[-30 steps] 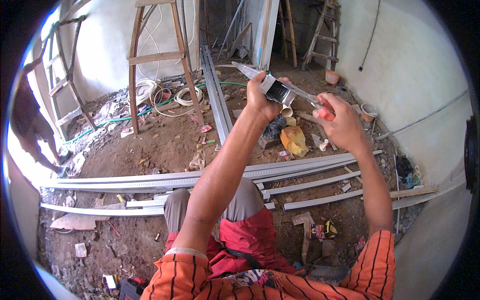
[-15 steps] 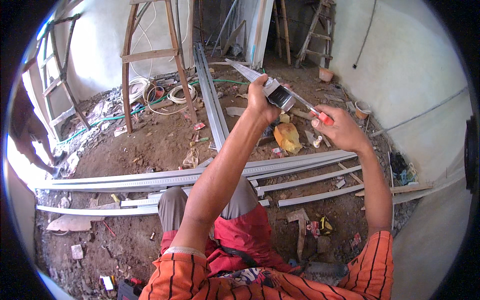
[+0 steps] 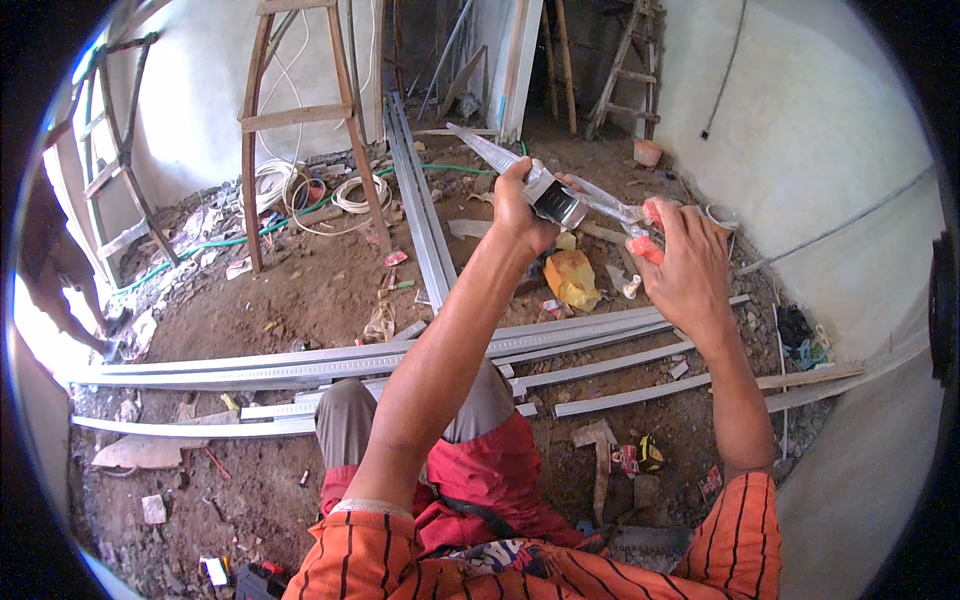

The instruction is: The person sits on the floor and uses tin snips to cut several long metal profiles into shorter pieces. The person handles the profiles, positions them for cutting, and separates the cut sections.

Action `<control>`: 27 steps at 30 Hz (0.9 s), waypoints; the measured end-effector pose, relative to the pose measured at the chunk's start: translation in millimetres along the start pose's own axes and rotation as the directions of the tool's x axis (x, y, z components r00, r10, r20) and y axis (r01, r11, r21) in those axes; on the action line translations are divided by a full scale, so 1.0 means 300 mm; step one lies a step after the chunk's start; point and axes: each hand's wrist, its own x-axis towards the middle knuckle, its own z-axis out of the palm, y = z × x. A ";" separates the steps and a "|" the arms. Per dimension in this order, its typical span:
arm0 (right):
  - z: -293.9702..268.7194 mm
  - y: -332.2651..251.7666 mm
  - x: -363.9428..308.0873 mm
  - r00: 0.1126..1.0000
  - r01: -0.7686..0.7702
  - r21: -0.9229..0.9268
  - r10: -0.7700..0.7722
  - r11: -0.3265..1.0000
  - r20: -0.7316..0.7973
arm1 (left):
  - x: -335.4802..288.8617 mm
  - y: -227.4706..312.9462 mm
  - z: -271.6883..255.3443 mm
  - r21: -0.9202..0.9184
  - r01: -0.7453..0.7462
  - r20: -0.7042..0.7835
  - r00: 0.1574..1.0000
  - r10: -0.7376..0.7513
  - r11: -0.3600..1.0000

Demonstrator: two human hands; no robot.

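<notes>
My left hand (image 3: 527, 213) is closed around a silver metal channel (image 3: 482, 147). The channel's narrow far end points up and away, and its dark open end (image 3: 558, 203) faces back toward me. In my right hand (image 3: 692, 262) is a pair of tin snips (image 3: 597, 197) with red-orange grips, the two handles spread apart. The blades reach left to the channel's near end, beside my left fingers. Whether metal lies between the blades I cannot tell.
Long metal channels (image 3: 330, 362) lie across the dirt floor before my knees, and more (image 3: 418, 200) run toward the doorway. A wooden ladder (image 3: 300, 116), coiled white cable (image 3: 360, 195), a yellow lump (image 3: 573, 280) and a tape measure (image 3: 650, 453) are around. Another person stands at the far left.
The snips' handles have opened from nearly together to wide apart, and my right hand has shifted slightly right. My left hand keeps hold of the channel.
</notes>
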 end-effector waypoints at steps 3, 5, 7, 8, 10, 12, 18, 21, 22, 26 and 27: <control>0.003 -0.006 -0.003 1.000 0.014 0.026 -0.014 1.000 -0.005 | -0.003 -0.018 0.009 0.018 -0.045 -0.096 0.994 0.046 0.999; 0.004 0.002 0.007 0.988 -0.035 0.165 0.010 0.986 0.152 | 0.007 -0.017 -0.017 0.062 -0.043 -0.089 0.995 0.049 0.997; 0.003 0.033 0.033 0.898 -0.188 0.351 0.015 0.917 0.441 | 0.019 -0.016 -0.037 0.104 -0.045 -0.088 0.995 0.054 0.994; 0.005 0.061 0.042 0.853 -0.214 0.375 -0.015 0.902 0.522 | 0.017 -0.029 -0.031 0.123 -0.035 -0.092 0.995 0.047 0.992; 0.010 0.100 0.068 0.748 -0.266 0.429 -0.096 0.863 0.657 | 0.010 -0.028 -0.025 0.116 -0.012 -0.106 0.994 0.024 0.993; 0.011 0.103 0.078 0.723 -0.365 0.468 -0.071 0.805 0.687 | 0.005 -0.006 -0.008 0.060 0.020 -0.117 0.993 -0.013 0.998; 0.037 0.055 0.040 0.997 0.071 0.293 -0.070 0.954 -0.012 | 0.006 0.059 0.037 -0.012 -0.016 -0.045 0.999 0.016 1.000; 0.032 0.038 0.052 0.999 0.051 0.143 -0.051 0.988 -0.005 | 0.006 0.077 0.051 -0.005 -0.089 -0.064 0.994 0.088 0.996; 0.038 0.035 0.058 0.999 0.035 0.142 -0.036 0.989 0.006 | 0.002 0.079 0.054 0.002 -0.092 -0.063 0.994 0.092 0.996; 0.060 0.036 0.080 0.943 -0.147 0.331 0.031 0.932 0.331 | -0.013 0.089 0.050 0.041 -0.100 -0.045 0.994 0.102 0.994; 0.071 0.036 0.081 0.940 -0.147 0.393 0.004 0.908 0.341 | -0.016 0.099 0.045 0.060 -0.102 -0.036 0.994 0.104 0.993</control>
